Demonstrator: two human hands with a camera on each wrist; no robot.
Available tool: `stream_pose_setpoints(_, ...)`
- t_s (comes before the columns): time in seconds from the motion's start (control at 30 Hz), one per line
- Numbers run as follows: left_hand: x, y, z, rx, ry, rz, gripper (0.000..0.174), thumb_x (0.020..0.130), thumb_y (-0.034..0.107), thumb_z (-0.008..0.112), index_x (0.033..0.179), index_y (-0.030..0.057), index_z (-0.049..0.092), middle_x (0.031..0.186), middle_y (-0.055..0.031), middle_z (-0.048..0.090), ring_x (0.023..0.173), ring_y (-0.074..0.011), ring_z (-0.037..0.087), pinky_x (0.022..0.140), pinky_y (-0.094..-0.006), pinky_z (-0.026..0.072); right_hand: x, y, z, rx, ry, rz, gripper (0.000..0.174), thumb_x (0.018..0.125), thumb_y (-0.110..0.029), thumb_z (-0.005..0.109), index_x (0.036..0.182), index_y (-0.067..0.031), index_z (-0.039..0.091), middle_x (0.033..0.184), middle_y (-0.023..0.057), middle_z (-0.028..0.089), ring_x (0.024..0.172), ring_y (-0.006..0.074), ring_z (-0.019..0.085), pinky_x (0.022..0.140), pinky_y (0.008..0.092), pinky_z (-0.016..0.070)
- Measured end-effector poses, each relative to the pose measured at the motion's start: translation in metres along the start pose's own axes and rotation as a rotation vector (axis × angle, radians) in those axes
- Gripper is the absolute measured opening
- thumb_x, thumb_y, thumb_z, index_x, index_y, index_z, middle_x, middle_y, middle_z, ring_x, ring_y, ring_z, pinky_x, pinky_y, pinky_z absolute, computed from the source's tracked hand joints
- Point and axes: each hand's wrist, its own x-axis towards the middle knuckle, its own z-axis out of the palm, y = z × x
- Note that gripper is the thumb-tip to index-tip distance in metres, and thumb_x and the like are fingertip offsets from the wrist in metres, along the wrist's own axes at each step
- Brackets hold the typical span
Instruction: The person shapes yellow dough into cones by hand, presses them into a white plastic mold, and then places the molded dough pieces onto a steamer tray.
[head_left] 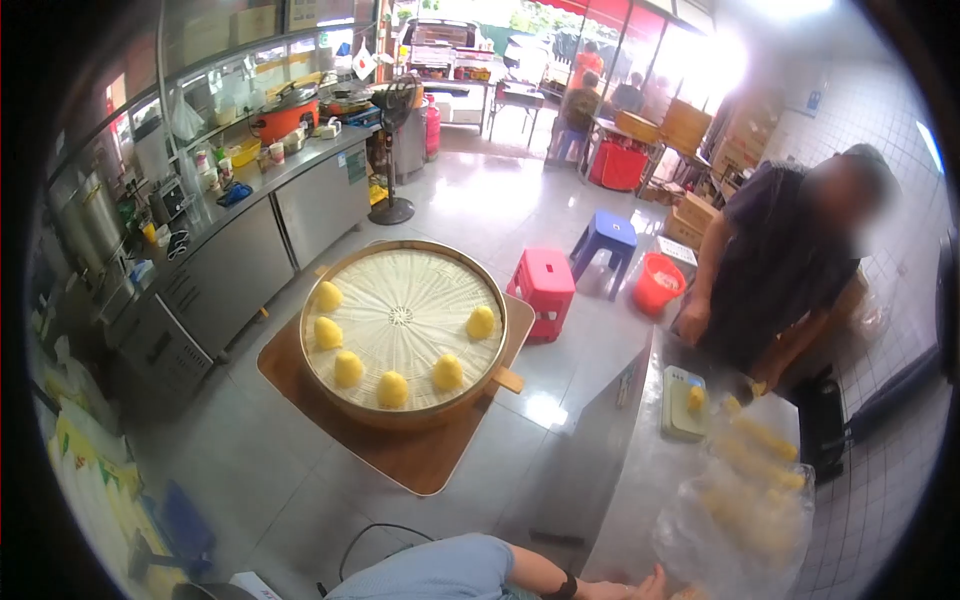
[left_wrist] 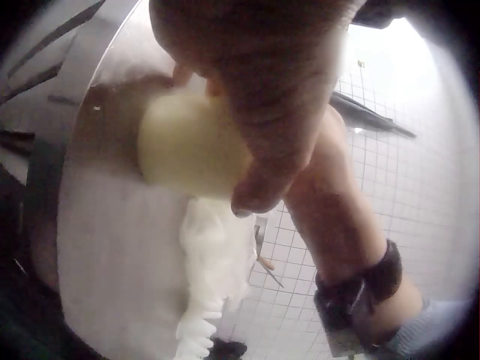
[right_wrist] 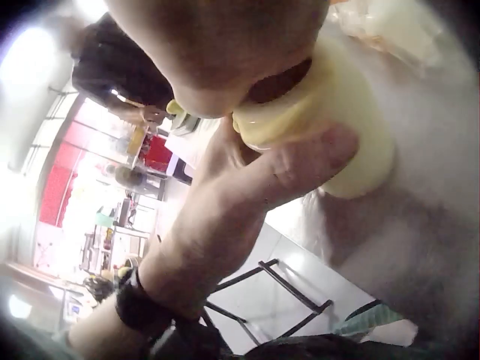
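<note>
A smooth, pale yellow dough bun [left_wrist: 184, 142] sits at the steel table [left_wrist: 112, 255], with both hands around it. My left hand [right_wrist: 247, 176] cups one side, its thumb lying along the dough in the right wrist view. From the opposite side my right hand [right_wrist: 225, 49] bends over the top of the same dough [right_wrist: 360, 142], where a folded edge shows. Most of the right fingers are hidden. In the head view only part of my left hand [head_left: 630, 588] appears at the bottom edge, beside a plastic sheet [head_left: 740, 520] over dough pieces.
Several yellow buns [head_left: 393, 389] stand around the rim of a round steamer tray [head_left: 400, 270] on a brown board [head_left: 420, 460]. Across the table another person [head_left: 790, 250] works beside a scale [head_left: 684, 405] bearing dough. Pink [head_left: 543, 290] and blue stools [head_left: 606, 240] stand beyond.
</note>
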Motion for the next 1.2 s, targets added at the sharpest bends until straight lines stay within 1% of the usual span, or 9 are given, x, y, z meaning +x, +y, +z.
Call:
stream_pose_setpoints(0.07,0.001,0.029,-0.011,-0.109,-0.117,-0.216,0.093,0.069,0.048,0.079,0.142,0.0067,0.039,0.139,-0.0190,0.047,0.128,-0.0369,0.043,0.107,-0.0472,0.0321,0.005,0.009,0.005,-0.057,0.023,-0.123,0.045,0.100,-0.026,0.039,0.136,0.0009,0.046,0.123,0.0246,0.060,0.114,0.0413,0.055,0.100,0.0459,0.0394)
stream_pose_setpoints(0.37,-0.002,0.015,0.003,-0.011,-0.004,-0.147,0.090,0.064,0.043,0.081,0.136,0.0035,0.045,0.131,-0.0204,0.054,0.121,-0.0377,0.049,0.103,-0.0456,0.0371,-0.015,-0.057,-0.028,-0.007,-0.109,-0.057,0.046,0.100,-0.029,0.037,0.134,-0.0004,0.049,0.124,0.0295,0.057,0.117,0.0465,0.050,0.101,0.0489,0.0378)
stream_pose_setpoints(0.53,-0.009,-0.016,0.021,0.021,0.163,0.020,0.076,0.064,0.027,0.076,0.129,0.0014,0.046,0.123,-0.0213,0.055,0.117,-0.0397,0.050,0.100,-0.0436,0.0394,-0.004,0.014,0.025,-0.097,0.186,-0.328,0.044,0.095,-0.024,0.043,0.134,-0.0057,0.052,0.116,0.0198,0.063,0.100,0.0351,0.061,0.088,0.0435,0.0461)
stream_pose_setpoints(0.6,-0.009,-0.009,0.012,0.015,0.053,-0.157,0.077,0.062,0.027,0.078,0.129,0.0044,0.048,0.126,-0.0196,0.056,0.119,-0.0370,0.050,0.103,-0.0429,0.0385,-0.008,-0.047,-0.014,-0.127,-0.120,-0.004,0.049,0.091,-0.027,0.045,0.137,-0.0084,0.050,0.118,0.0209,0.063,0.103,0.0383,0.060,0.089,0.0472,0.0460)
stream_pose_setpoints(0.63,-0.010,0.037,-0.006,-0.009,0.110,-0.184,0.078,0.062,0.028,0.080,0.130,0.0053,0.049,0.125,-0.0183,0.057,0.117,-0.0357,0.053,0.102,-0.0424,0.0404,-0.008,-0.043,-0.007,-0.098,0.085,-0.213,0.049,0.092,-0.029,0.044,0.138,-0.0098,0.049,0.117,0.0207,0.063,0.105,0.0381,0.059,0.089,0.0473,0.0464)
stream_pose_setpoints(0.7,-0.007,0.024,-0.008,-0.019,-0.002,-0.249,0.075,0.065,0.028,0.083,0.128,0.0061,0.050,0.124,-0.0155,0.059,0.114,-0.0312,0.056,0.098,-0.0400,0.0443,-0.002,-0.055,-0.017,0.072,-0.069,0.125,0.050,0.099,-0.034,0.042,0.140,-0.0059,0.045,0.132,0.0208,0.055,0.119,0.0388,0.054,0.099,0.0457,0.0425)
stream_pose_setpoints(0.8,-0.002,0.048,-0.014,-0.031,-0.025,-0.310,0.088,0.063,0.022,0.087,0.136,0.0045,0.039,0.125,-0.0118,0.057,0.117,-0.0237,0.054,0.101,-0.0367,0.0429,-0.014,-0.027,-0.018,0.523,0.321,0.169,0.046,0.101,-0.032,0.045,0.136,-0.0039,0.049,0.133,0.0183,0.055,0.126,0.0323,0.050,0.106,0.0377,0.0369)
stream_pose_setpoints(0.9,-0.013,0.020,-0.008,0.010,0.038,-0.263,0.093,0.063,0.022,0.087,0.139,0.0053,0.037,0.126,-0.0132,0.056,0.120,-0.0243,0.053,0.104,-0.0370,0.0411,-0.060,-0.041,-0.060,0.483,0.436,0.222,0.039,0.098,-0.029,0.050,0.127,-0.0019,0.056,0.124,0.0174,0.059,0.121,0.0316,0.052,0.104,0.0375,0.0388)
stream_pose_setpoints(1.2,-0.005,0.051,0.011,0.072,0.107,-0.389,0.080,0.067,0.021,0.081,0.134,0.0031,0.041,0.124,-0.0190,0.057,0.117,-0.0360,0.055,0.096,-0.0401,0.0449,-0.112,-0.053,-0.049,-0.041,0.314,-0.277,0.031,0.085,-0.028,0.067,0.105,-0.0032,0.066,0.107,0.0153,0.063,0.122,0.0370,0.049,0.107,0.0533,0.0325)
